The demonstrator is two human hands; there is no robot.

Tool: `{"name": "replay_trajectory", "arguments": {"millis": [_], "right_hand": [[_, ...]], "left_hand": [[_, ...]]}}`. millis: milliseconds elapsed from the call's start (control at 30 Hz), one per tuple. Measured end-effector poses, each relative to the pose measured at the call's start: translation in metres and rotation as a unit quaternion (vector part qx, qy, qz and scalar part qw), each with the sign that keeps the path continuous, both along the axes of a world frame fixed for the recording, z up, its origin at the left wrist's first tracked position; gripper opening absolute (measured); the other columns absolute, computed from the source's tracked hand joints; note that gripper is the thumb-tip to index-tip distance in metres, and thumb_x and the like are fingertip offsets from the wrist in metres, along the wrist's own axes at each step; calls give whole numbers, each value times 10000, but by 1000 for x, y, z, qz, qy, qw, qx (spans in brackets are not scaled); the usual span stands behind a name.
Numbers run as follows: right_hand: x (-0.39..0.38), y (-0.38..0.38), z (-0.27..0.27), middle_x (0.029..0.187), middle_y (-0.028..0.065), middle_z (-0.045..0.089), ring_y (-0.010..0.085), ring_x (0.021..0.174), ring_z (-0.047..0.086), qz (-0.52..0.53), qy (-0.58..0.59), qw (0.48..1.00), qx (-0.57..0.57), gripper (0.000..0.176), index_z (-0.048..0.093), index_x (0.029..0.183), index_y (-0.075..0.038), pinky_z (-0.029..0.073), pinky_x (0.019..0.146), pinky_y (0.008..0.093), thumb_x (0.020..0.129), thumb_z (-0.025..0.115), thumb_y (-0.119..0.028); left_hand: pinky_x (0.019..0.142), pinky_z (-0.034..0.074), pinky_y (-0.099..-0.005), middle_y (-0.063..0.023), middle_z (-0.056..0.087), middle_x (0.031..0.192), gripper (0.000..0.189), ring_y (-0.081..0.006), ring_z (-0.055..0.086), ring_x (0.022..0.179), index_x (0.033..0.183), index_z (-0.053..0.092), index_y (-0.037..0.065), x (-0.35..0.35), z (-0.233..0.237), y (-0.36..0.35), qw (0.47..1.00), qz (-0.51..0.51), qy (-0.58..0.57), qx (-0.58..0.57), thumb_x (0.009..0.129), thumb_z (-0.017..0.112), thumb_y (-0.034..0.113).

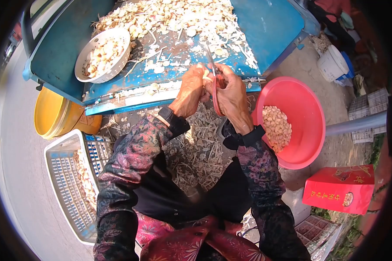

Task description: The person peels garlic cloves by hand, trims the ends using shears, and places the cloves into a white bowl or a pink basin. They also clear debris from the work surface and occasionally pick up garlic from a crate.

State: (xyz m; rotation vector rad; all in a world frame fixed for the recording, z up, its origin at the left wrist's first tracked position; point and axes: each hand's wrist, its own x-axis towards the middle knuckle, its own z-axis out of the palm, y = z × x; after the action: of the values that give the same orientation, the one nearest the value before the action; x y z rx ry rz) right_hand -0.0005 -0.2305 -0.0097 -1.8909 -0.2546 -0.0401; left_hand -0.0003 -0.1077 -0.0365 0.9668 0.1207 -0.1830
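Red-handled scissors (216, 92) are in my right hand (231, 96), its fingers wrapped round the handles and the metal blades pointing up and away from me. My left hand (190, 90) is closed beside it, pinching a small pale piece (207, 76) close to the blades. Both hands are nearly touching, above the front edge of a blue metal cart bed (161, 93). Pale pieces and dry stalks (170, 21) lie heaped on the bed. A white perforated bowl (125, 52) holding cream-coloured pieces stands at its left side.
A pink basin (302, 126) with peeled-looking pieces stands right. At left are a yellow bucket (48, 113) and a white plastic basket (69, 213). A red box (339, 189), a grey pole (357, 123) and a white bucket (332, 63) are further right. Scraps (196, 152) cover the ground.
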Motion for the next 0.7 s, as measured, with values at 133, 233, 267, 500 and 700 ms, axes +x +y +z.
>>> {"name": "replay_trajectory", "arguments": {"millis": [133, 233, 267, 500, 700], "right_hand": [[-1, 2, -1, 762, 71, 649, 121, 684, 628, -14, -55, 998, -1, 432, 557, 1157, -21, 495, 609, 278, 792, 712, -193], [-1, 2, -1, 731, 66, 628, 125, 661, 617, -10, -34, 999, -34, 408, 557, 1136, -17, 487, 594, 289, 790, 710, -171], [-1, 2, -2, 731, 66, 628, 125, 661, 617, -11, -34, 999, -34, 408, 557, 1136, -17, 487, 594, 289, 790, 710, -171], [3, -5, -3, 774, 96, 627, 182, 683, 628, -39, -122, 992, 8, 423, 546, 1158, -20, 493, 597, 307, 775, 704, -100], [1, -9, 11, 908, 183, 633, 280, 776, 652, -37, -200, 973, -109, 444, 530, 1184, -29, 513, 632, 357, 764, 674, -27]], "left_hand": [[452, 389, -238, 5, 590, 789, 282, -88, 508, 565, 1067, 517, 121, 4, -4, 1, 1000, -7, 7, -4, 999, 382, 359], [541, 465, -279, -27, 615, 841, 318, -121, 560, 627, 1121, 509, 96, 4, -4, -4, 999, -18, 15, -25, 998, 380, 359], [541, 465, -279, -27, 615, 841, 318, -121, 560, 627, 1121, 509, 96, 5, -3, -5, 999, -19, 16, -25, 998, 380, 359], [422, 342, -246, -46, 595, 757, 226, -100, 498, 536, 952, 498, 90, 9, 10, 0, 997, -15, 73, -22, 989, 351, 258], [448, 349, -221, 0, 575, 735, 270, -80, 520, 592, 915, 558, 73, 5, 13, 10, 992, -103, 66, 11, 959, 480, 327]]}}
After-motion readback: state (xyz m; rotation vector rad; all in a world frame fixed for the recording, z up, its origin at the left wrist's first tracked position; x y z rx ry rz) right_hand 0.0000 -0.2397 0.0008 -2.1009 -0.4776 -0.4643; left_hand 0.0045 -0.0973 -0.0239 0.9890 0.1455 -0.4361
